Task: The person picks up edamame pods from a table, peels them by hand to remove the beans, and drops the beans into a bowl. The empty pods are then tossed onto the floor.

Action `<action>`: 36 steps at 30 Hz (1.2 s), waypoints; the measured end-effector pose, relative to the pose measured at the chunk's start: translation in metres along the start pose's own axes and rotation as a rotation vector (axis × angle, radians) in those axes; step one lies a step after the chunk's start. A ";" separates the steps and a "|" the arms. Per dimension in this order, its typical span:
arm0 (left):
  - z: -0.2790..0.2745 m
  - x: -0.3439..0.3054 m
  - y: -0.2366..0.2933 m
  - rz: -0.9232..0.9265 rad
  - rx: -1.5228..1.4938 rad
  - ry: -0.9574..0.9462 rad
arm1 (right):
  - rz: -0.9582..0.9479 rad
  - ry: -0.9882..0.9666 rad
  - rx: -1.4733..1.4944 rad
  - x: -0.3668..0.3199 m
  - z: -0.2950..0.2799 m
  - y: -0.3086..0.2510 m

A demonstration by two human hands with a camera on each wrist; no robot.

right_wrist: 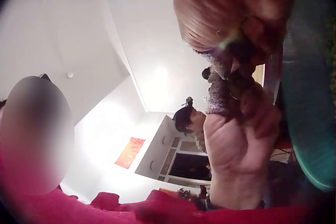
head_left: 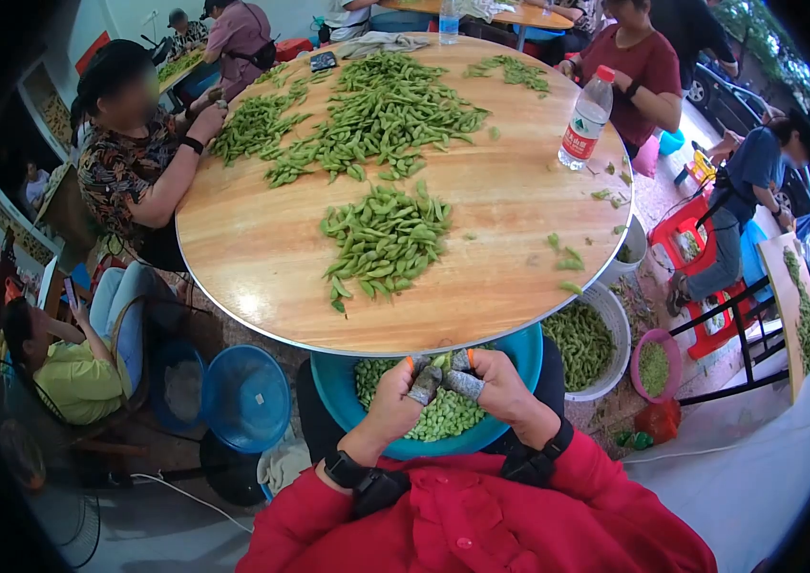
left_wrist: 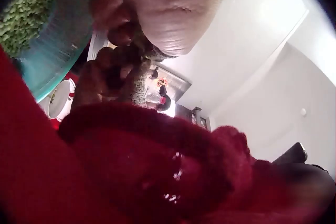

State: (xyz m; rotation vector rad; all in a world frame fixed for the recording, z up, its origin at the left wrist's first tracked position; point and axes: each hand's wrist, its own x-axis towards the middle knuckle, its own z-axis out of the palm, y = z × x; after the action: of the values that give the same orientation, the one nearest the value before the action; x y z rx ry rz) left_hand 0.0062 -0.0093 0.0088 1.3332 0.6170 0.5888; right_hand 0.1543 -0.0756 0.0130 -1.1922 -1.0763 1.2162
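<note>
Above a teal basin (head_left: 328, 382) of shelled green beans (head_left: 443, 416), my two hands meet at the fingertips. Grey coverings wrap the thumbs. A green pod (head_left: 441, 361) is pinched between my left hand (head_left: 393, 399) and right hand (head_left: 512, 390), just off the table's near edge. The left wrist view has my left hand (left_wrist: 173, 11) large at the top, and the right wrist view has my right hand (right_wrist: 236, 8) there; the pod is hard to make out in both. A pile of pods (head_left: 388, 239) lies on the round table (head_left: 262, 277) ahead.
A larger pod heap (head_left: 386, 110) covers the table's far part. A red-capped bottle (head_left: 587, 119) stands at its right. Beside the basin are a white basket (head_left: 622, 349), a pink bowl (head_left: 674, 358) and blue tubs (head_left: 247, 396). People sit around the table.
</note>
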 end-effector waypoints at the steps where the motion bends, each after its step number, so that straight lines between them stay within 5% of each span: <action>1: 0.001 0.000 0.000 -0.005 0.032 0.010 | 0.015 0.000 -0.045 -0.001 -0.001 0.000; 8: 0.002 -0.004 -0.016 -0.034 0.102 0.038 | 0.027 0.042 -0.254 -0.003 0.003 -0.010; 11: -0.001 -0.001 -0.041 0.130 0.158 0.032 | 0.077 0.080 -0.323 -0.003 0.003 -0.006; 14: -0.017 -0.005 -0.034 -0.090 0.283 -0.082 | 0.026 0.145 -0.387 -0.004 -0.002 -0.001; 17: -0.022 -0.004 -0.012 -0.330 -0.146 -0.012 | -0.035 0.120 -0.477 -0.001 -0.008 0.010; 21: -0.014 0.001 -0.017 -0.071 0.258 -0.024 | -0.041 -0.034 -0.583 0.000 -0.001 -0.009; 24: -0.013 0.003 -0.011 -0.186 -0.026 -0.082 | -0.012 -0.090 -0.626 0.002 -0.008 -0.010; 28: -0.016 -0.001 -0.010 -0.347 -0.035 -0.170 | 0.038 -0.199 -0.448 0.001 -0.018 0.007; 36: -0.017 -0.006 -0.059 -0.256 0.068 -0.057 | 0.038 -0.159 -0.835 0.000 -0.002 -0.001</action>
State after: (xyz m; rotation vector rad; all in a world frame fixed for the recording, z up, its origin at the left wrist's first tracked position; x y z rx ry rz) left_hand -0.0076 -0.0105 -0.0509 1.3046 0.7527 0.3229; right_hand 0.1561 -0.0755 0.0136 -1.7544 -1.7797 0.9047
